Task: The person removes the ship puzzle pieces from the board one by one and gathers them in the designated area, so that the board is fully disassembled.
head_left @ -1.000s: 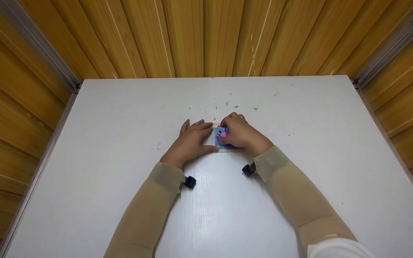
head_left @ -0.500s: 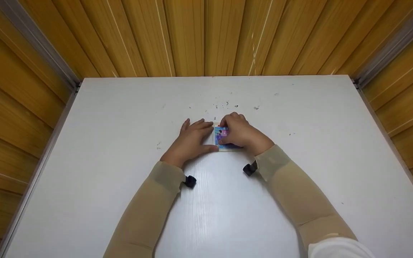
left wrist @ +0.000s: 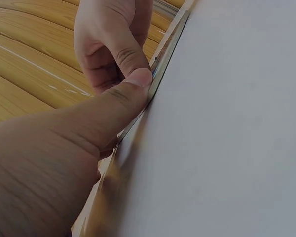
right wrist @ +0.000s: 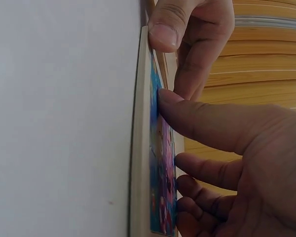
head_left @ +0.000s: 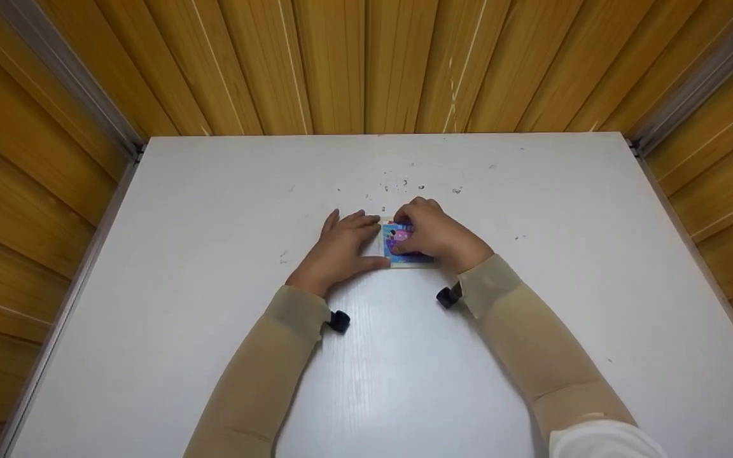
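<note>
A small flat picture puzzle (head_left: 412, 259) with a pale wooden rim and a blue, pink and purple picture lies on the white table. My left hand (head_left: 344, 248) holds its left side, thumb at the near corner and fingertips at the far corner. The thumb lies on the thin board edge (left wrist: 160, 76) in the left wrist view. From the right, my right hand (head_left: 439, 235) covers part of the picture, its thumb and bent fingers set on it. In the right wrist view its thumb (right wrist: 202, 118) and fingertips touch the colourful face (right wrist: 160, 163); the palm stays off it.
Around the puzzle spreads the white table (head_left: 214, 203), with small dark marks (head_left: 421, 187) beyond the hands. Yellow wood-look panels (head_left: 366, 63) stand behind the table and at both sides. A black wrist device (head_left: 340, 321) sits at each cuff.
My right hand has slid slightly to the right over the picture, baring a little more of it. The left hand keeps its place at the left side.
</note>
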Motion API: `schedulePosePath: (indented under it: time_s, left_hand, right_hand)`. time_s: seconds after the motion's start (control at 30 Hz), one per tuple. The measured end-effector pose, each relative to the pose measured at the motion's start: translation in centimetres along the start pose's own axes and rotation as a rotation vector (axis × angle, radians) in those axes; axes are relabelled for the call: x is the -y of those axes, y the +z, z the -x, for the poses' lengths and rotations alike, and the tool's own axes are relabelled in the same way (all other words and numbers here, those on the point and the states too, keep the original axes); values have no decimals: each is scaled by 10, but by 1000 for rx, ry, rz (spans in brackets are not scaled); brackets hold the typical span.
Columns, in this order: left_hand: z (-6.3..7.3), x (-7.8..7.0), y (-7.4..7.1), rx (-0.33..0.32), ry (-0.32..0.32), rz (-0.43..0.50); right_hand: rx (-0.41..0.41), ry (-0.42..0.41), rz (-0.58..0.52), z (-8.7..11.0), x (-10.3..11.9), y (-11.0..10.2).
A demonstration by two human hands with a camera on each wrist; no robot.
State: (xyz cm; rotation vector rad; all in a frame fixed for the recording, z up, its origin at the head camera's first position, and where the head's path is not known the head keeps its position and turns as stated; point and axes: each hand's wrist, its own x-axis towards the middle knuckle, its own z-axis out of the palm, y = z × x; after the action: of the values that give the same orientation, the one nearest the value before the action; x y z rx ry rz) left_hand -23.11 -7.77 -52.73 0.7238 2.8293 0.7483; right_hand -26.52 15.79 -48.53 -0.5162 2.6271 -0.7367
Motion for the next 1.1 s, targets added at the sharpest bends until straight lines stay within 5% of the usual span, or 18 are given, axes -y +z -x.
schedulePosePath:
  time_s: [1.1]
  left_hand:
    - [0, -2, 0, 6, -9, -20]
  right_hand:
    - [53, 34, -43, -4, -2, -1]
